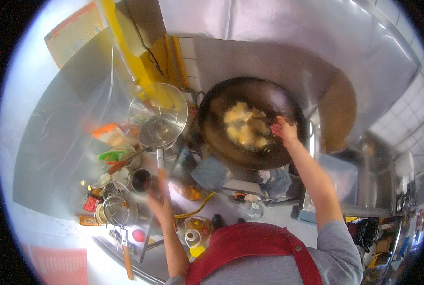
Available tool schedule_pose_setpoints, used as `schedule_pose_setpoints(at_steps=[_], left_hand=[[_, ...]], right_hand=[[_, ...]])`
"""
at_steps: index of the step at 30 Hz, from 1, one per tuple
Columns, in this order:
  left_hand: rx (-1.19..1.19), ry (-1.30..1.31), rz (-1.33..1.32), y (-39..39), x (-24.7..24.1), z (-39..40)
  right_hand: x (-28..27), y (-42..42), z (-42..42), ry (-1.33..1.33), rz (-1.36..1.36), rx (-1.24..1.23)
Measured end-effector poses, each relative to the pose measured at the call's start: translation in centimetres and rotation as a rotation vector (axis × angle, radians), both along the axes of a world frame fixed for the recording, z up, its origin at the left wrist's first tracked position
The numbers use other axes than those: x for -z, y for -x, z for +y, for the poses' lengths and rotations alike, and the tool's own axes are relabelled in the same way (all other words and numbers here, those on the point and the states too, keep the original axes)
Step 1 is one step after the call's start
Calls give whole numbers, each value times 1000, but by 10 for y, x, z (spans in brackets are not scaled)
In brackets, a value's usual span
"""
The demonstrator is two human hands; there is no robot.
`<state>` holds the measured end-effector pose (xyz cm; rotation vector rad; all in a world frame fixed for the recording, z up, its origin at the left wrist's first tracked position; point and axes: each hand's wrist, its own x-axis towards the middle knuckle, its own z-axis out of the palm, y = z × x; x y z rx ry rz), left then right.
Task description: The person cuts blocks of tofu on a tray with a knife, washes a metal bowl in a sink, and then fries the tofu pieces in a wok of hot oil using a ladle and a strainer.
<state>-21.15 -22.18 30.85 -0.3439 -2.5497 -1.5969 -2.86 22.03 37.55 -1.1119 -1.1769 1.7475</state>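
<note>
A large dark wok (pixel 215 149) sits before me with pale yellow pieces of food (pixel 245 128) in liquid at its middle. Over the wok's right side reaches my right hand (pixel 285 131), its fingers spread towards the food; I see nothing held in it. My left hand (pixel 160 205) is blurred and closed around the wooden handle of a round wire-mesh strainer (pixel 162 121). The strainer's bowl is raised to the left of the wok and holds no food that I can see.
Left stand a smaller wire strainer (pixel 121 205), a dark-filled cup (pixel 141 180) and an orange-and-white packet (pixel 110 133). Denim-blue cloths (pixel 212 172) lie at the wok's front. An oil jug (pixel 197 229) is near my apron. A metal sink (pixel 372 174) lies right.
</note>
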Motion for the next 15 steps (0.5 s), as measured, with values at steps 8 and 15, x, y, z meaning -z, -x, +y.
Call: schedule_pose_setpoints(at_steps=[8, 15], left_hand=[[226, -189, -866, 15, 14, -11], [456, -347, -1044, 25, 12, -2]], right_hand=[[-8, -13, 5, 18, -18, 38], [-11, -38, -2, 22, 62, -42]])
